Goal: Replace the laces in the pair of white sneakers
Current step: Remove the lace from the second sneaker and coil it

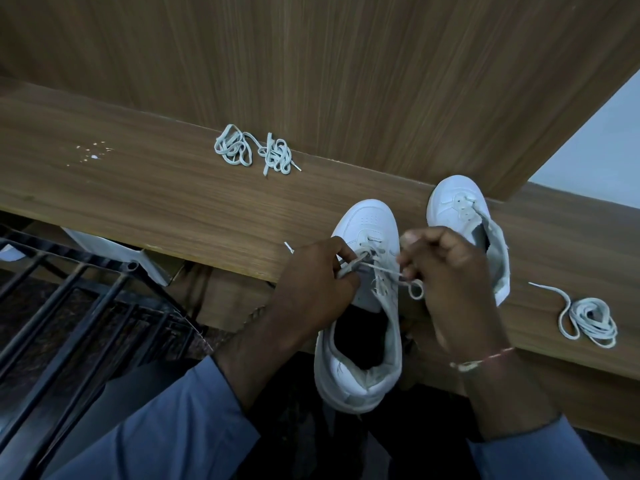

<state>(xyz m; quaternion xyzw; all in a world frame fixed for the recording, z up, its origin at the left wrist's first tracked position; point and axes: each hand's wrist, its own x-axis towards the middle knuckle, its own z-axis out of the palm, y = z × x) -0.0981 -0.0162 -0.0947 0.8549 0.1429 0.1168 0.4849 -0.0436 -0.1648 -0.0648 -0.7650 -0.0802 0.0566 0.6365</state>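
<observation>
Both hands worked at the near sneaker (363,375), which lay toe-forward with its heel past the edge of the wooden ledge (138,188). Left hand (311,278) pinched the lace (381,268) at the eyelets; right hand (446,271) pinched its other run, a small loop hanging below. The 2nd sneaker (450,199) stood just beyond. 2 tangled laces (252,150) lay farther back, 1 coiled lace (592,320) at the right.

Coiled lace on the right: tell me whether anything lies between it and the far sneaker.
Nothing visible does. Only wooden shelf lies between the coiled lace and the far sneaker. The left hand and right hand pinch the other lace over the near sneaker, left of that path.
</observation>
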